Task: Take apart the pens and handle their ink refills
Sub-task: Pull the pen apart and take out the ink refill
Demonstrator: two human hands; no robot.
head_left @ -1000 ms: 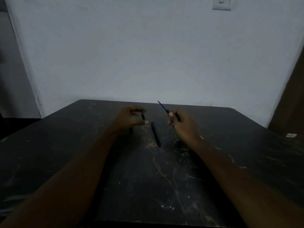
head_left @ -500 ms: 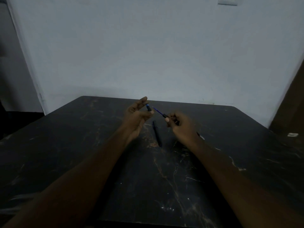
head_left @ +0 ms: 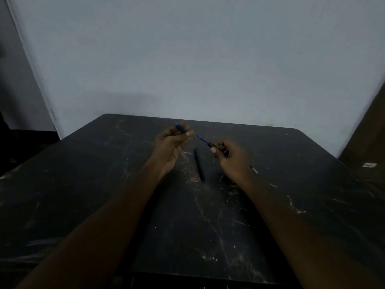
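My right hand (head_left: 230,155) grips a dark pen barrel, and a thin blue ink refill (head_left: 201,139) sticks out of it up and to the left. My left hand (head_left: 171,142) pinches a small dark pen tip piece (head_left: 180,128) with a blue end, just left of the refill's point and apart from it. A second dark pen (head_left: 199,165) lies on the black table (head_left: 104,195) between my two hands. Both hands hover above the table's far half.
A small light piece (head_left: 254,170) shows on the table just behind my right wrist. A pale wall stands beyond the table's far edge. A small white object (head_left: 369,165) sits off the table at the right.
My left hand has pulled the tip piece up and left off the refill, so a gap shows between them. The right hand has stayed nearly in place.
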